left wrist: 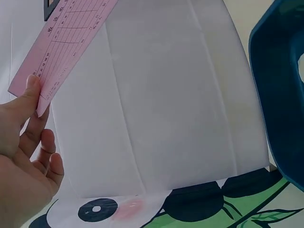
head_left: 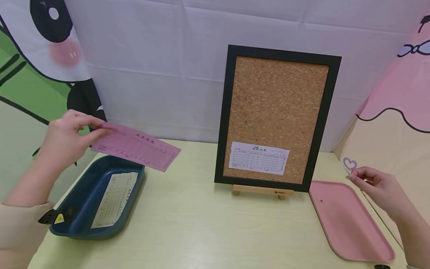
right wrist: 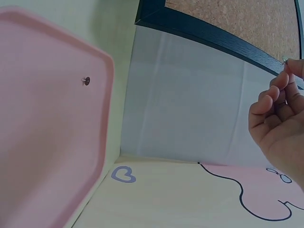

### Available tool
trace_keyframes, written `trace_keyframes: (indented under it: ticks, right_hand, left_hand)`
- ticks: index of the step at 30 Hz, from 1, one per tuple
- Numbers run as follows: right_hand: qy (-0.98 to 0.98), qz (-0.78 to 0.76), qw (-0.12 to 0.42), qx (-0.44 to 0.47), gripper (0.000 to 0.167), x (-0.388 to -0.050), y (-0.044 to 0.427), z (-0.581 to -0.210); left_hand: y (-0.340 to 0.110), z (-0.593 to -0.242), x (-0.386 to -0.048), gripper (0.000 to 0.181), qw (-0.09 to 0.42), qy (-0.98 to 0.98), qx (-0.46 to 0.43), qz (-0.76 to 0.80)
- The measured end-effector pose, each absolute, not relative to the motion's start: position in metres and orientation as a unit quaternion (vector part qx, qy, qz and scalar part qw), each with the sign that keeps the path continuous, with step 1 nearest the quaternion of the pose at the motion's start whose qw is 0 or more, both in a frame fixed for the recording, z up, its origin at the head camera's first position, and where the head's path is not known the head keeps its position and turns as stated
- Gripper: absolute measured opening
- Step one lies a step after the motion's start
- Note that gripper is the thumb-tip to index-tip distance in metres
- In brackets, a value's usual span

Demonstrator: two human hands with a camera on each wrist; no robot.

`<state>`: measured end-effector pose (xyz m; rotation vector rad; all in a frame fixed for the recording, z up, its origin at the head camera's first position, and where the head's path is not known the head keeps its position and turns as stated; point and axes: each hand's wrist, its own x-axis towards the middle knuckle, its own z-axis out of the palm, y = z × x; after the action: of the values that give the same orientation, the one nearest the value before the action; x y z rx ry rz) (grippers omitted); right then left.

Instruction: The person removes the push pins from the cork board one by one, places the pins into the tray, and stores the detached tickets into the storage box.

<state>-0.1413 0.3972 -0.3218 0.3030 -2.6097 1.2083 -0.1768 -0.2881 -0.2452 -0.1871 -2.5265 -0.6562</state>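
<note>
My left hand (head_left: 68,140) pinches a pink printed slip (head_left: 141,146) by its left end, holding it in the air over the back of the blue tray. The slip also shows in the left wrist view, between thumb and fingers of the hand (left wrist: 31,142). My right hand (head_left: 383,188) pinches a small pushpin (head_left: 347,177) above the pink tray's back right; the pin (right wrist: 284,60) is tiny in the right wrist view. A white printed slip (head_left: 259,158) is pinned low on the framed cork board (head_left: 279,104) by a pushpin (head_left: 256,147) at its top edge.
The blue tray (head_left: 134,203) at left holds a pale printed slip (head_left: 115,200). The pink tray (head_left: 352,220) at right holds one pushpin (head_left: 321,201). A small wooden stand (head_left: 263,190) supports the board. Behind hangs a printed cloth (head_left: 161,74).
</note>
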Motion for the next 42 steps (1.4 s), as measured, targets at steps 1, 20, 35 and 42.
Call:
trace_keyframes:
  ticks: [1,20,35,42]
  right_hand:
    - [-0.895,0.415,0.125,0.105,0.012,-0.142,0.398,-0.323]
    - [-0.887,0.437,0.087,0.12,0.02,-0.147,0.408,-0.342]
    - [-0.902,0.421,0.036,0.086,0.009,-0.146,0.417,-0.357]
    - [-0.918,0.388,0.041,0.072,0.01,-0.149,0.42,-0.364]
  left_hand:
    - [-0.291,-0.246,-0.178,0.021,0.253,-0.935,-0.069,-0.237]
    - [-0.324,-0.254,-0.195,0.02,0.15,-0.97,-0.088,-0.168]
    - [-0.35,-0.266,-0.211,0.012,0.103,-0.979,-0.13,-0.115]
    - [-0.359,-0.271,-0.22,0.011,0.034,-0.984,-0.138,-0.107]
